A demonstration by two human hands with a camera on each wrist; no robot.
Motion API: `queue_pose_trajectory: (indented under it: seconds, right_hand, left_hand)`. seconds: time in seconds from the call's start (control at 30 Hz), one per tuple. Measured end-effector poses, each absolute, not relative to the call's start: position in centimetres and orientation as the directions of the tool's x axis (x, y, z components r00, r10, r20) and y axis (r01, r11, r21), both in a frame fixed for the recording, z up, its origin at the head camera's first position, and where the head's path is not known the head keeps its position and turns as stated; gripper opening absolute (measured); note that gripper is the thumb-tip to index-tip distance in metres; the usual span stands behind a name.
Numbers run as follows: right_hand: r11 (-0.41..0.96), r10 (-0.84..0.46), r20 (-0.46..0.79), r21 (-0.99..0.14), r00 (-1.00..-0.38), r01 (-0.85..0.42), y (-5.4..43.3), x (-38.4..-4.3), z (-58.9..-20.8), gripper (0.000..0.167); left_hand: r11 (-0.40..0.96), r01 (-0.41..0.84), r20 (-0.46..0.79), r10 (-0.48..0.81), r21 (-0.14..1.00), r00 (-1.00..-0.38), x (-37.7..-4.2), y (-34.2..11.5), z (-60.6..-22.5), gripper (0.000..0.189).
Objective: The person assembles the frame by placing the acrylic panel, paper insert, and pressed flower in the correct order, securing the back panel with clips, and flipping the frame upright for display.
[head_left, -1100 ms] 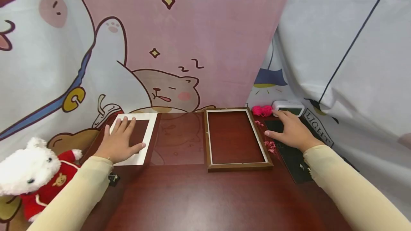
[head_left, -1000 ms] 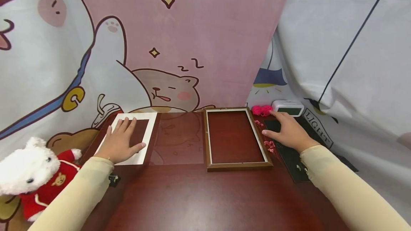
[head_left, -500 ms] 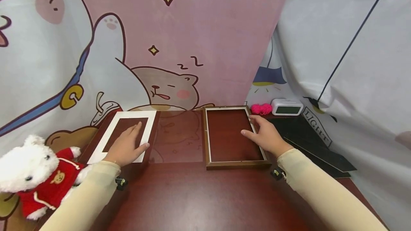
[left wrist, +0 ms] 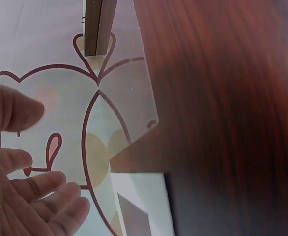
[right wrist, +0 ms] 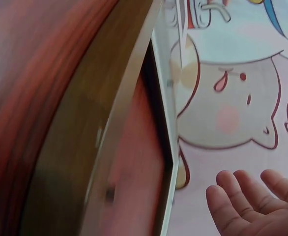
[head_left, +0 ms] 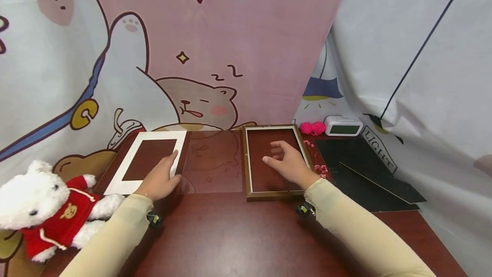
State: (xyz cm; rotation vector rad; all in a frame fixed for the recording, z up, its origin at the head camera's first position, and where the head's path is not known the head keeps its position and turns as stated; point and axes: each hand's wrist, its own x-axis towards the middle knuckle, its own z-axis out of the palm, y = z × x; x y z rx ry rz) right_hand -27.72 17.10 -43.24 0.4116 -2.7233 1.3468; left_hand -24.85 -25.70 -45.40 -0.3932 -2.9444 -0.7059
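Note:
My left hand (head_left: pixel 160 179), fingers loosely extended, hovers at the right edge of a white picture mat (head_left: pixel 123 187) with a rectangular cut-out. To the mat's right lies a clear sheet (head_left: pixel 215 161) that mirrors the wall drawing. My right hand (head_left: pixel 288 166) is held over a brown wooden picture frame (head_left: pixel 269 197) with a pale inner lip; its fingers are slightly bent and hold nothing. In the right wrist view the frame (right wrist: pixel 75 132) fills the left side, apart from the right hand (right wrist: pixel 262 211). The left wrist view shows the left hand (left wrist: pixel 41 196) holding nothing.
Black backing board (head_left: pixel 338 148) with a raised flap (head_left: pixel 388 183) lies at the right. Nearby are pink flower sprigs (head_left: pixel 321 171), bright pink yarn (head_left: pixel 312 128) and a white digital clock (head_left: pixel 343 120). A plush bear (head_left: pixel 69 213) sits at left. A printed cloth (head_left: pixel 250 33) hangs behind the table.
My right hand has moved left from over the black board to over the frame. My left hand has shifted right and nearer me, from over the mat to its right edge.

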Motion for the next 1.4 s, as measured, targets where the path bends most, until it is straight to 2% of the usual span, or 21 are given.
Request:
queue_pose_trajectory:
  seconds: [0.27,0.5,0.73,1.13,1.27,1.4]
  right_hand:
    - [0.512,-0.202,0.109,-0.835,-0.973,-0.200,12.1,-26.6,-42.9,0.054]
    - [0.539,-0.215,-0.007,-0.835,-0.977,-0.112,8.2,-26.0,-42.9,0.061]
    - [0.575,-0.223,-0.042,-0.812,-0.974,-0.097,5.1,-26.1,-44.2,0.065]
    - [0.592,-0.159,-0.084,-0.805,-0.984,-0.027,2.9,-26.1,-44.8,0.068]
    - [0.556,-0.135,-0.088,-0.831,-0.987,-0.002,2.6,-25.9,-44.5,0.064]
    - [0.494,-0.110,-0.105,-0.869,-0.988,0.037,2.6,-26.0,-44.2,0.060]
  left_hand:
    - [0.813,0.213,0.069,0.210,0.541,-0.975,-24.9,-24.6,-46.0,0.073]
    - [0.758,0.169,0.013,0.207,0.630,-0.978,-25.0,-24.4,-46.6,0.072]
    - [0.727,0.114,-0.051,0.202,0.677,-0.978,-25.0,-24.4,-46.8,0.073]
    - [0.708,0.126,-0.060,0.232,0.695,-0.971,-25.4,-24.2,-47.1,0.074]
    - [0.686,0.076,-0.072,0.185,0.724,-0.980,-25.7,-24.2,-47.0,0.072]
    - [0.604,-0.019,-0.107,0.110,0.797,-0.988,-26.2,-24.3,-47.0,0.067]
